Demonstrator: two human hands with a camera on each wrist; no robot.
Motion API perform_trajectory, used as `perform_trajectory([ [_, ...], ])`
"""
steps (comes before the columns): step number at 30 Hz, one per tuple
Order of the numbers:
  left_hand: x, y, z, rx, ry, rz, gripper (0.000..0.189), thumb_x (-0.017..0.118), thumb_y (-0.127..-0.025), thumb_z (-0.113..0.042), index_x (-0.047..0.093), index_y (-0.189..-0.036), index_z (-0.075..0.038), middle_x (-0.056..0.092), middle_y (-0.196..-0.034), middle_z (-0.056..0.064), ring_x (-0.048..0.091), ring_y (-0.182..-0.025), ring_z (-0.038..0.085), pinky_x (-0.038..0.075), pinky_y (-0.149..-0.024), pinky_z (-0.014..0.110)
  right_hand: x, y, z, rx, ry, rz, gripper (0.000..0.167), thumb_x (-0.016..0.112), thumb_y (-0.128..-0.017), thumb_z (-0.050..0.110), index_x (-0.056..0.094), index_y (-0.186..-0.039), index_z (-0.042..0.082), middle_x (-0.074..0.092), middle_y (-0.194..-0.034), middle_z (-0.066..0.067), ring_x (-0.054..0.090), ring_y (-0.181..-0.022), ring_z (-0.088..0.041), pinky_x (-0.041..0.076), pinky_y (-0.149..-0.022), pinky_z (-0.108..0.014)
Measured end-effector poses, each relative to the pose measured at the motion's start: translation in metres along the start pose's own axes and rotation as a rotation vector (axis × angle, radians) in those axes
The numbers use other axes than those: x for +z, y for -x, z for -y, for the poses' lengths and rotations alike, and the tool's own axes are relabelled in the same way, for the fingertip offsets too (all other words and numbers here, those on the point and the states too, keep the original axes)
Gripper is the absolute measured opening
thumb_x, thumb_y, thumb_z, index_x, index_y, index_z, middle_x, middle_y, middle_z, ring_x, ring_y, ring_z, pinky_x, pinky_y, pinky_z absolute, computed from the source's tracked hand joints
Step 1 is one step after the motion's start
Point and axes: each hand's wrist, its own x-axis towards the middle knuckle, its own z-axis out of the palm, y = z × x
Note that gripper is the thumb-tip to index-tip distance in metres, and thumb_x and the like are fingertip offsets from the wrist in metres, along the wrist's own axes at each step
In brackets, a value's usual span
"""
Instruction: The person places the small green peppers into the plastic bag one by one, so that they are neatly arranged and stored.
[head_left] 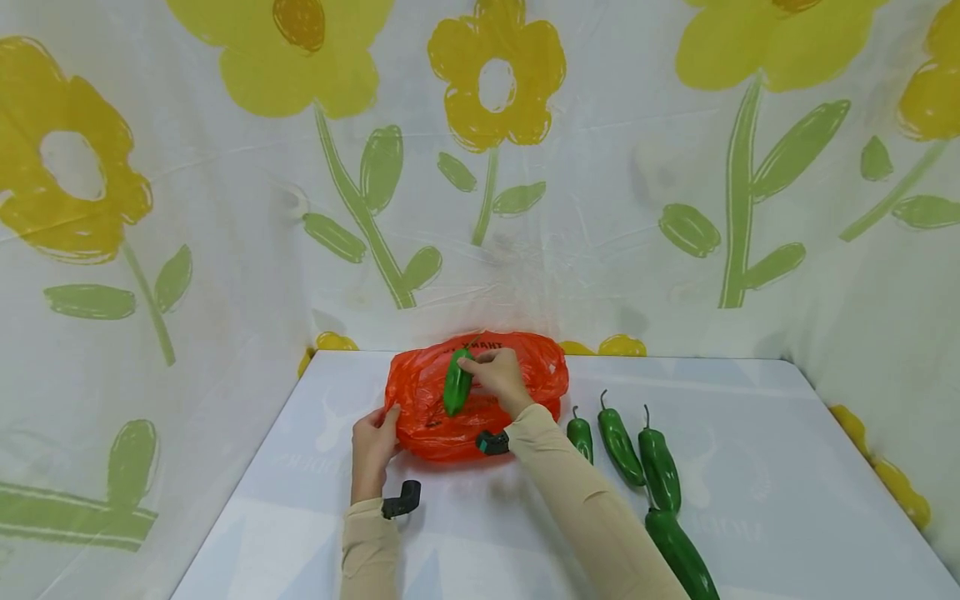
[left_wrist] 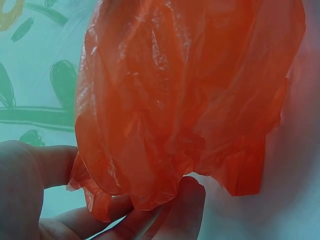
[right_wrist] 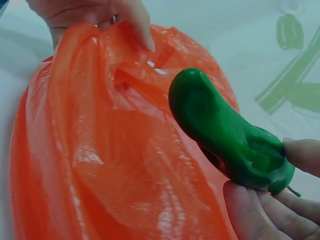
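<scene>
A red plastic bag [head_left: 435,437] with dark printing lies on the table toward its back edge. My left hand [head_left: 372,446] grips the bag's left edge; in the left wrist view its thumb and fingers [left_wrist: 187,207] pinch the thin plastic. Over the bag, my right hand [head_left: 498,379] holds a green pepper [head_left: 457,385] near its stem end, the blunt tip pointing down. The right wrist view shows this pepper [right_wrist: 225,132] between thumb and fingers, in front of the bag [right_wrist: 120,150]. Whether anything lies inside the bag cannot be made out.
To the right, several more green peppers lie on the white table [head_left: 787,467]: a small one [head_left: 580,435] partly behind the right sleeve, one beside it [head_left: 621,448], and others nearer the front [head_left: 678,554]. A flower-printed curtain [head_left: 585,208] rises behind the table and at both sides.
</scene>
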Motion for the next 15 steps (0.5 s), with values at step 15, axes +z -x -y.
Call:
perform_trajectory([
  [15, 0.001, 0.000, 0.000, -0.001, 0.003, -0.005, 0.062, 0.050, -0.107, -0.040, 0.046, -0.152, 0.002, 0.056, -0.142, 0.025, 0.062, -0.112, 0.034, 0.064, -0.084, 0.033, 0.012, -0.003, -0.014, 0.010, 0.043, -0.012, 0.043, 0.076, -0.094, 0.017, 0.065, -0.127, -0.007, 0.072, -0.118, -0.025, 0.077, -0.097, -0.034, 0.065, -0.076, -0.038],
])
